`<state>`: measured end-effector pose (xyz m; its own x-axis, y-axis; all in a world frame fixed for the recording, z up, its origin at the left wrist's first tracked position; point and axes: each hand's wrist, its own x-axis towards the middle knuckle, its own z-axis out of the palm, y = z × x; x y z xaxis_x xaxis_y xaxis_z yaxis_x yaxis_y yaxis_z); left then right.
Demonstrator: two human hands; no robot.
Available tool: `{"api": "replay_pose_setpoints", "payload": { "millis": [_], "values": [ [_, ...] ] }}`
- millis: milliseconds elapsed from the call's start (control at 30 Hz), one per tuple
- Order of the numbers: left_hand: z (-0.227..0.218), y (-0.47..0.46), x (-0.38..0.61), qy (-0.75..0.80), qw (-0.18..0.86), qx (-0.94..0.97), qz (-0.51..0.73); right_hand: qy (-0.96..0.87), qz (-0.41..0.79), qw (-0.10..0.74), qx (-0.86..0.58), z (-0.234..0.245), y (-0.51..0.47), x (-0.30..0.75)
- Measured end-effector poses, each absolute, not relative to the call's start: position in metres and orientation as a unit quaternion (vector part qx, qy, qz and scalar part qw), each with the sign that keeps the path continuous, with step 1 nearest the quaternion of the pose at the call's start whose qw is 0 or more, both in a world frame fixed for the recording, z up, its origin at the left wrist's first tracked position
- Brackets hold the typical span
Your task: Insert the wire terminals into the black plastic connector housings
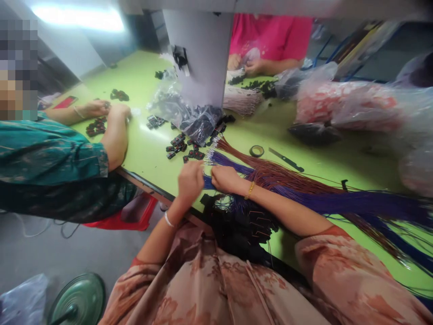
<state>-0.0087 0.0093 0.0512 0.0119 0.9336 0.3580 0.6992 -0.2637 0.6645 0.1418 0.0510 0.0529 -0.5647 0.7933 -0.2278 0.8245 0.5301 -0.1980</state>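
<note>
Purple wires (pixel 338 201) stretch over the green surface (pixel 152 158) toward its right edge. By its near edge, left hand (pixel 191 180) and right hand (pixel 228 179) curl narrow, their hold too blurred to tell. Beyond rises a pale panel (pixel 203 58); below spreads grey floor (pixel 125 253).

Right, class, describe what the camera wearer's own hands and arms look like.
The left hand, ungloved, has a whitish bangle at its wrist; the right hand, also ungloved, a gold-coloured bracelet. The loose sleeves are pinkish tan, rust-patterned, with rust edging.
</note>
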Motion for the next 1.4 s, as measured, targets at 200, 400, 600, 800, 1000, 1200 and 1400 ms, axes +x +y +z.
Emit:
{"api": "replay_pose_setpoints", "payload": {
  "millis": [200,400,600,800,1000,1200,1400],
  "values": [
    [0.028,0.070,-0.060,0.725,0.084,0.647,0.221,0.860,-0.169,-0.019,0.481,0.047,0.049,0.150],
    [0.028,0.065,-0.059,0.709,0.156,0.615,0.307,0.824,-0.214,-0.154,0.502,0.042,0.055,0.157],
    [0.034,0.043,-0.042,0.536,0.483,0.444,0.531,0.768,-0.362,-0.285,0.445,0.037,0.053,0.158],
    [0.035,0.022,-0.020,0.439,0.694,0.303,0.483,0.748,-0.401,-0.326,0.415,0.041,0.039,0.161],
    [0.036,0.018,-0.016,0.399,0.749,0.288,0.444,0.759,-0.335,-0.366,0.422,0.046,0.032,0.163],
    [0.033,0.016,-0.015,0.388,0.759,0.258,0.454,0.777,-0.302,-0.347,0.430,0.045,0.030,0.163],
    [0.033,0.016,-0.016,0.405,0.749,0.252,0.460,0.787,-0.282,-0.337,0.433,0.046,0.030,0.162]
  ]
}}
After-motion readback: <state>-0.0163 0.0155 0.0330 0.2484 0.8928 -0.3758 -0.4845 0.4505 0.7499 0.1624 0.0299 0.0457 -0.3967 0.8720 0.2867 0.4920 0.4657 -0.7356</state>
